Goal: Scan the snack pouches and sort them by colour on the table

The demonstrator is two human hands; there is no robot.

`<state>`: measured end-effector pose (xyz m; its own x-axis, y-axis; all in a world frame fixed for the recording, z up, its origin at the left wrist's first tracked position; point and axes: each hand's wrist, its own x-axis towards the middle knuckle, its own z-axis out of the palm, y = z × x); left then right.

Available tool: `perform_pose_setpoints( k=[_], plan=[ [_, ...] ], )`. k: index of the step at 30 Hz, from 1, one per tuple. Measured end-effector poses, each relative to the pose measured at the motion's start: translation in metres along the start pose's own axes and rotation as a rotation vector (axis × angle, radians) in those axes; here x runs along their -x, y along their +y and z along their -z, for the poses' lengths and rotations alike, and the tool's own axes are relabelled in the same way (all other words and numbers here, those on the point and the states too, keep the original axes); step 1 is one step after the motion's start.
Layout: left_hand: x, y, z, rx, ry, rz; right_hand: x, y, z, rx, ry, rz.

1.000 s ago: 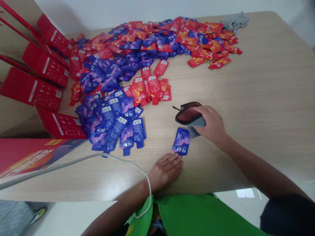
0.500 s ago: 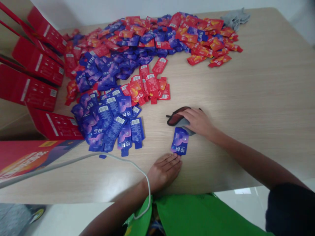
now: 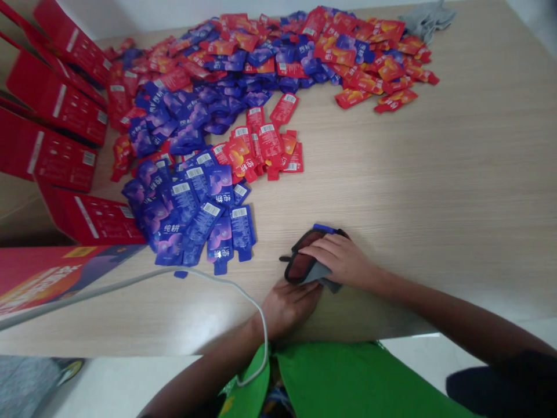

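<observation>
My right hand (image 3: 343,261) grips a grey cloth pad (image 3: 321,271) with black edging and a reddish-brown patch. The pad lies over a blue-purple pouch (image 3: 324,228), of which only the far edge shows; the rest is covered. My left hand (image 3: 290,307) rests flat on the table near its front edge, fingers stretched out, fingertips partly hidden beneath the pad. Whether they touch the pouch is hidden. To the left lies a spread of flat blue pouches (image 3: 183,200), with flat red pouches (image 3: 270,142) just beyond.
A long heap of filled-looking red and blue pouches (image 3: 243,61) runs along the back. Red boxes (image 3: 56,98) stand at left. A white cable (image 3: 226,281) crosses in front of my left forearm. A grey crumpled cloth (image 3: 429,22) lies at the far right.
My right hand has drawn the pad towards me, over the blue pouch and up to my left fingertips. My left hand has stayed almost in place.
</observation>
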<state>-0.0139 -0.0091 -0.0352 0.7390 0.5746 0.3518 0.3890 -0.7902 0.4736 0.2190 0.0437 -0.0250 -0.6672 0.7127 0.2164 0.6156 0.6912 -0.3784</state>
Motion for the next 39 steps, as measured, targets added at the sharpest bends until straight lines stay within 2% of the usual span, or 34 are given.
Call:
perform_pose_setpoints(
  k=[6, 10, 12, 14, 16, 18, 21, 24, 27, 30, 32, 35, 37, 39],
  plan=[
    [-0.002, -0.003, 0.000, 0.038, 0.026, -0.025, -0.031, 0.051, 0.019, 0.092, 0.034, -0.077],
    [-0.001, -0.002, 0.000, 0.031, 0.021, -0.018, -0.044, 0.089, 0.039, 0.250, 0.092, -0.205],
    [-0.002, 0.001, 0.003, 0.025, 0.057, -0.001, -0.042, 0.103, 0.053, 0.273, 0.218, -0.296],
    [-0.008, 0.003, 0.007, 0.027, 0.112, 0.023, -0.036, 0.108, 0.067, 0.243, 0.401, -0.385],
    [-0.017, 0.004, 0.012, 0.027, 0.148, 0.048, -0.025, 0.105, 0.079, 0.197, 0.554, -0.461],
    [-0.031, 0.002, 0.014, -0.007, 0.138, 0.093, -0.012, 0.097, 0.085, 0.158, 0.645, -0.521],
    [-0.061, -0.008, 0.011, -0.140, 0.080, 0.243, 0.010, 0.086, 0.082, 0.094, 0.682, -0.612],
    [-0.092, -0.021, 0.003, -0.226, 0.026, 0.384, 0.032, 0.082, 0.068, 0.020, 0.684, -0.724],
    [-0.113, -0.030, -0.004, -0.249, -0.028, 0.430, 0.048, 0.082, 0.053, -0.039, 0.671, -0.805],
    [-0.121, -0.038, -0.011, -0.240, -0.113, 0.464, 0.054, 0.084, 0.045, -0.069, 0.654, -0.819],
    [-0.121, -0.045, -0.015, -0.172, -0.145, 0.467, 0.053, 0.085, 0.044, -0.080, 0.661, -0.817],
    [-0.120, -0.057, -0.015, -0.005, -0.110, 0.402, 0.050, 0.086, 0.045, -0.109, 0.665, -0.807],
    [-0.123, -0.062, -0.007, 0.114, -0.127, 0.343, 0.049, 0.087, 0.045, -0.114, 0.663, -0.803],
    [-0.127, -0.061, 0.010, 0.225, -0.165, 0.304, 0.050, 0.088, 0.044, -0.114, 0.666, -0.818]
  ],
)
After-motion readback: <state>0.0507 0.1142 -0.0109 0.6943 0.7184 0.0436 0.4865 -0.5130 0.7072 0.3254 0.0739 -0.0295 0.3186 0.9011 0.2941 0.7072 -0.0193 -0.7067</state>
